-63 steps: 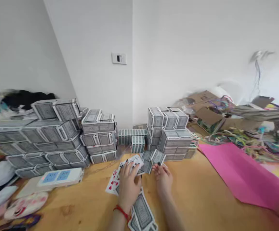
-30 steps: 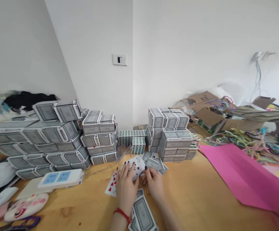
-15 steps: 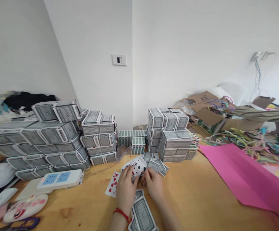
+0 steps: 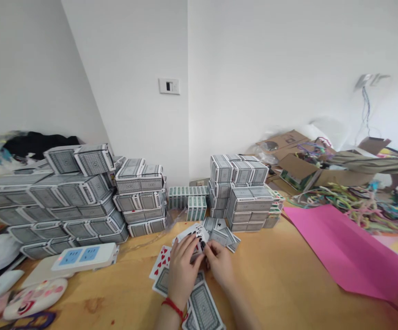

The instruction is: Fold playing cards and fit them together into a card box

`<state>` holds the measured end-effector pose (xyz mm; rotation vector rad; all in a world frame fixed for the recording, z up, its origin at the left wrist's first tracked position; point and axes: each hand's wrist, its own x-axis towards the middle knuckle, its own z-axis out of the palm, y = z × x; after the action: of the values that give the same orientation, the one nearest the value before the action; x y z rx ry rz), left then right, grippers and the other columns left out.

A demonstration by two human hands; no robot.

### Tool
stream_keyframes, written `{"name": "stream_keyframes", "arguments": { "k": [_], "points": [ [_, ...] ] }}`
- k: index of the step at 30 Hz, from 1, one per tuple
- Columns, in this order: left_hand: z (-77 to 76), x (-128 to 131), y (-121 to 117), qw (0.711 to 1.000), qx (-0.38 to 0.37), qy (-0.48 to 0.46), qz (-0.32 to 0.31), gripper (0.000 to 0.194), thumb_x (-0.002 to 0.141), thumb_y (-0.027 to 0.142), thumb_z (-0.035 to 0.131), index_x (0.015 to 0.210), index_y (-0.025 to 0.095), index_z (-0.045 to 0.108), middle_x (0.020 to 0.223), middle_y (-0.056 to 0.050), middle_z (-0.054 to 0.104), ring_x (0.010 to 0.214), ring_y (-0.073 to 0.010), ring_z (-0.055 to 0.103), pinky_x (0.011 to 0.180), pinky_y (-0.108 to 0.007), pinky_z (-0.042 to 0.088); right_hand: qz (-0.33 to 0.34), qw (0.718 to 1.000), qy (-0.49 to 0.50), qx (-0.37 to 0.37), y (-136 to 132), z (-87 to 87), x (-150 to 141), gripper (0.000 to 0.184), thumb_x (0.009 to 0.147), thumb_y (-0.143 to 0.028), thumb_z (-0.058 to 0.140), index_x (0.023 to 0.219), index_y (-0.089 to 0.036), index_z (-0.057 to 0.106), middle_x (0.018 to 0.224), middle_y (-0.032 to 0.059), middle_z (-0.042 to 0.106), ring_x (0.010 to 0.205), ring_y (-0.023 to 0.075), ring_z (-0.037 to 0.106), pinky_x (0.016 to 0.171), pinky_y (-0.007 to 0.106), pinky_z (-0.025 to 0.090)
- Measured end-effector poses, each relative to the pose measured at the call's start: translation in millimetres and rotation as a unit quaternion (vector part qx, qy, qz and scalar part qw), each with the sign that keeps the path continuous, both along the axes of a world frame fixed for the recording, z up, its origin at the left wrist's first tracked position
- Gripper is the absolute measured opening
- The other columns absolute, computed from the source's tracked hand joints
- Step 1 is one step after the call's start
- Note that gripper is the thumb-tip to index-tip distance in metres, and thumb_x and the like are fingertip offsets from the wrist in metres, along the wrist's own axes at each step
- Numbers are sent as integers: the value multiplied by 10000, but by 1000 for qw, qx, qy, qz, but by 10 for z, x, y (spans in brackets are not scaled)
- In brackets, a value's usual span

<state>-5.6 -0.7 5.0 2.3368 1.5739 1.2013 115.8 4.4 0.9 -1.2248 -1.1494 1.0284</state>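
A face-up playing card (image 4: pixel 199 228) with black clubs is between my two hands, over the wooden table. My left hand (image 4: pixel 183 263) has its fingers curled over the card and its thumb underneath. My right hand (image 4: pixel 219 261) pinches at the card's near right edge, and its fingertips are partly hidden. A nine of hearts (image 4: pixel 160 261) lies face up left of my left hand, with a face-down card (image 4: pixel 162 281) just below it. More face-down cards (image 4: pixel 204 305) lie under my forearms. A small spread of cards (image 4: pixel 221 236) sits beyond my right hand.
Folded-card blocks are stacked high at the left (image 4: pixel 92 188) and behind my right hand (image 4: pixel 250 197). Green striped blocks (image 4: pixel 196 207) stand between. A power strip (image 4: pixel 85 255), pink sheet (image 4: pixel 343 250), tangled yarn (image 4: pixel 350 201) and open cardboard box (image 4: pixel 298 169) lie around.
My right hand has moved from the spread cards at the right to the card by my left hand. My left fingers have curled in, and a face-down card now shows beside my left wrist.
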Motion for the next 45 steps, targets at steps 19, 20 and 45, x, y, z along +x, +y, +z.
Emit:
{"name": "stream_keyframes", "arguments": {
  "k": [19,20,45],
  "points": [
    [118,-21,22,876,-137,-459,56,426,751,366,497,1143,201,475,1203,-97,491,1090,-213,464,888,-332,398,-43,993,109,-5,49,24,54,369,642,-521,571,705,-161,520,426,-45,499,333,103,453,366,212,347],
    [124,-12,16,871,-145,-467,47,442,738,367,517,1146,202,475,1204,-99,492,1086,-214,469,884,-333,404,-44,993,111,-5,48,23,56,364,645,-516,570,709,-161,522,425,-46,497,335,103,454,368,212,348],
    [245,26,68,591,-348,-727,-18,361,767,343,471,1064,152,544,873,-84,668,722,-177,642,644,-300,512,26,977,213,-2,9,54,28,171,632,-300,631,718,-171,559,557,-13,584,438,97,503,440,202,401]
  ]
}}
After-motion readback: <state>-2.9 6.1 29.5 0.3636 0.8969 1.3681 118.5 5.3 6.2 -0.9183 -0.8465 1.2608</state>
